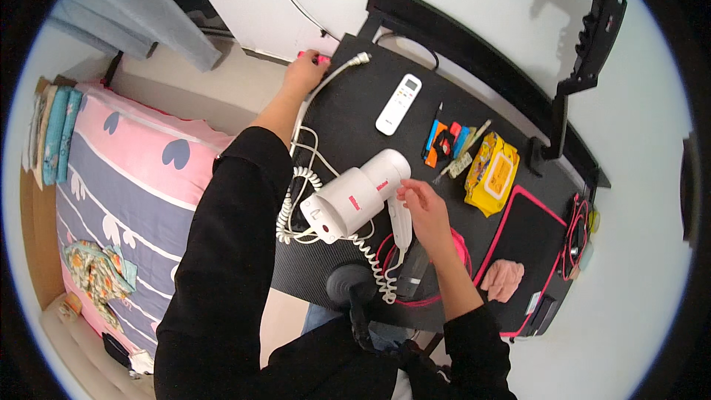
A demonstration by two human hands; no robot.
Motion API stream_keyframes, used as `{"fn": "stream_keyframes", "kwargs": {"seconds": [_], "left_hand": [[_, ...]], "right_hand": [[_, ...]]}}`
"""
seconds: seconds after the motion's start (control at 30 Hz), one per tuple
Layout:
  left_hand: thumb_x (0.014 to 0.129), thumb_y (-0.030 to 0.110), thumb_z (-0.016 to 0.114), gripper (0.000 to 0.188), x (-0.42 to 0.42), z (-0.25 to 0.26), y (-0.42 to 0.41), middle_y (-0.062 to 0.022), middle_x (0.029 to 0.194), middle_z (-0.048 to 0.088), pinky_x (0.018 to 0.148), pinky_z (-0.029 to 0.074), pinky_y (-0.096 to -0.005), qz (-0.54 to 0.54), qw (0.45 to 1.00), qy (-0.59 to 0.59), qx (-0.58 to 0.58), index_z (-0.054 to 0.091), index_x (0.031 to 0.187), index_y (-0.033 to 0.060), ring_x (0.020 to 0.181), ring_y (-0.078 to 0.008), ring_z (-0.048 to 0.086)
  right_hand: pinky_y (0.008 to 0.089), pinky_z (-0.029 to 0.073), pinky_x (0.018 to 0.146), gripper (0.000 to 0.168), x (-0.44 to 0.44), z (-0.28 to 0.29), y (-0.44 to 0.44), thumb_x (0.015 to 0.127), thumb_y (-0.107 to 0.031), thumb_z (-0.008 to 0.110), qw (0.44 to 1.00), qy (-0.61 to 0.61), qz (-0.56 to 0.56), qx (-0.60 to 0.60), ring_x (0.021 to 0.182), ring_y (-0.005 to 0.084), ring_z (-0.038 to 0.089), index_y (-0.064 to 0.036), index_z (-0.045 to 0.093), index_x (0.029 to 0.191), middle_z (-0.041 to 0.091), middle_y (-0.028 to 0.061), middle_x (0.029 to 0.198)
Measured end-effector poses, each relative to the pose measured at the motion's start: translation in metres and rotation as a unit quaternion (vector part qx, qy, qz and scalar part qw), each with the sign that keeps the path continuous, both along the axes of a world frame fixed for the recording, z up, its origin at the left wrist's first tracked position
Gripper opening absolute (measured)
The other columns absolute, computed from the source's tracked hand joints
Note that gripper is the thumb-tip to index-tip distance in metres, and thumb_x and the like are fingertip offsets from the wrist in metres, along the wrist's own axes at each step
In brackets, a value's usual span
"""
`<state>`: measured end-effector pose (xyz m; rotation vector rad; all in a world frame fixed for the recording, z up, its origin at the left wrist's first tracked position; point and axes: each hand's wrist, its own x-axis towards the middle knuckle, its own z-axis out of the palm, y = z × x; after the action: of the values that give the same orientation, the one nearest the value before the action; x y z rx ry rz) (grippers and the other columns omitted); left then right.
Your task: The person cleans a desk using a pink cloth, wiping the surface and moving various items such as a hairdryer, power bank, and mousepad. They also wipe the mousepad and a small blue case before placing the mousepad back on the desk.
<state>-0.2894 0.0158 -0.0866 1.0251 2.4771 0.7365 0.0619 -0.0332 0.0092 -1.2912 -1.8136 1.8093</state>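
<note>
Past the desk's far left corner, my left hand [304, 73] has its fingers around a small pinkish-red object [323, 59], mostly hidden by them. A white hair dryer [355, 200], lying on its wall-mount base, rests on the black desk [350, 116]. Beside its handle [401, 225] is my right hand [426, 214], fingers loosely bent and fingertips at the handle's top; whether they touch it is unclear. The dryer's coiled white cord [284, 214] loops around it. A white power cord runs up the desk's left edge to a plug [362, 58] near my left hand.
A white remote control [399, 104], pens and small tools [447, 141], and a yellow wipes pack [492, 175] lie beyond the dryer. Rightward are a pink-edged black mat [525, 244], a pink cloth [502, 279] and a black monitor arm [591, 39]. A bed [133, 178] stands left.
</note>
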Motion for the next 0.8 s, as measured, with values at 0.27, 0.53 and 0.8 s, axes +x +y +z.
{"fn": "stream_keyframes", "kwargs": {"seconds": [0.27, 0.53, 0.8], "left_hand": [[0.079, 0.017, 0.058, 0.025, 0.005, 0.021, -0.019, -0.0177, 0.084, 0.06, 0.069, 0.045, -0.0386, 0.166, 0.94, 0.052, 0.294, 0.052, 0.096, 0.0009, 0.076, -0.0303, 0.058], [0.078, 0.015, 0.062, 0.03, 0.169, 0.07, 0.006, -0.0162, 0.106, 0.051, 0.075, 0.048, -0.0366, -0.267, 0.941, 0.005, 0.209, 0.053, 0.105, 0.0072, 0.084, -0.0311, 0.058], [0.076, 0.017, 0.065, 0.049, 0.191, 0.061, 0.013, -0.0198, 0.113, 0.051, 0.083, 0.046, -0.0365, -0.282, 0.956, -0.016, 0.083, 0.046, 0.12, 0.0053, 0.096, -0.0286, 0.057]], "right_hand": [[0.0238, 0.044, 0.075, 0.024, -0.005, -0.01, 0.009, 0.09, -0.012, 0.045, 0.999, -0.021, -0.025, 0.044, 0.085, 0.0119, 0.057, 0.0, 0.053, 0.109, 0.061, 0.0058, 0.093], [0.0293, 0.043, 0.082, 0.037, -0.001, -0.03, 0.053, 0.093, -0.025, 0.041, 0.968, 0.111, -0.193, -0.114, 0.1, 0.0163, 0.05, -0.001, 0.044, 0.121, 0.053, 0.0091, 0.11], [0.0278, 0.044, 0.08, 0.036, 0.05, -0.024, 0.035, 0.091, -0.022, 0.045, 0.968, 0.075, -0.216, -0.1, 0.099, 0.0177, 0.053, 0.001, 0.045, 0.119, 0.055, 0.0118, 0.109]]}}
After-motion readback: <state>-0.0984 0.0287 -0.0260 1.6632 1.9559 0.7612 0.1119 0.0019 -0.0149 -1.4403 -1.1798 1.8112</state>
